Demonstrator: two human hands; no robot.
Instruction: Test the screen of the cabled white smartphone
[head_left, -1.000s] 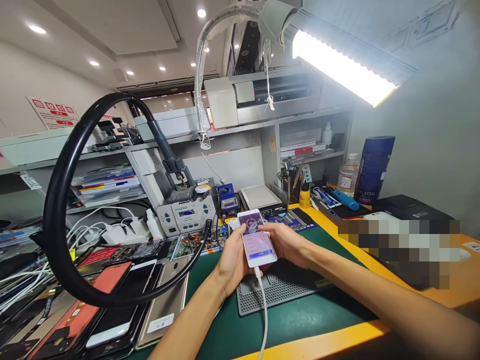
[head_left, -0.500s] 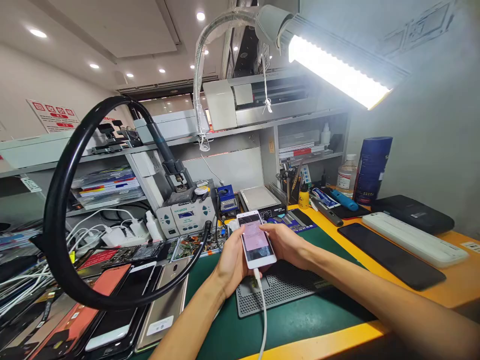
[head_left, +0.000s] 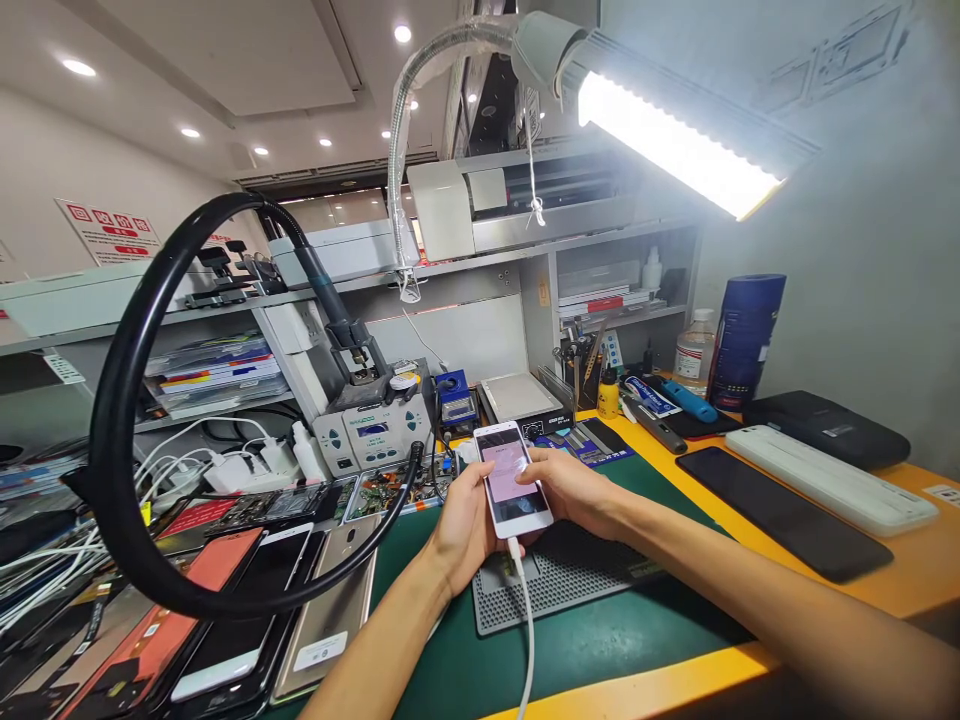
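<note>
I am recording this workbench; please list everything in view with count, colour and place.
smartphone: one, white, in the hands
smartphone cable: one, white, plugged in
perforated pad: one, grey, below the hands
work mat: one, green, under the pad
rework station: one, grey, back left
hose: one, black, looping at left
circuit boards: uncountable, mixed, left
loose phones: several, mixed, lower left
lamp: one, grey, lit, upper right
shelving: one, grey, back
small bottle: one, yellow, back right
labelled bottle: one, clear, back right
cylinder: one, blue, back right
slab: one, black, right
long case: one, white, right
hands: two, bare, at smartphone
</note>
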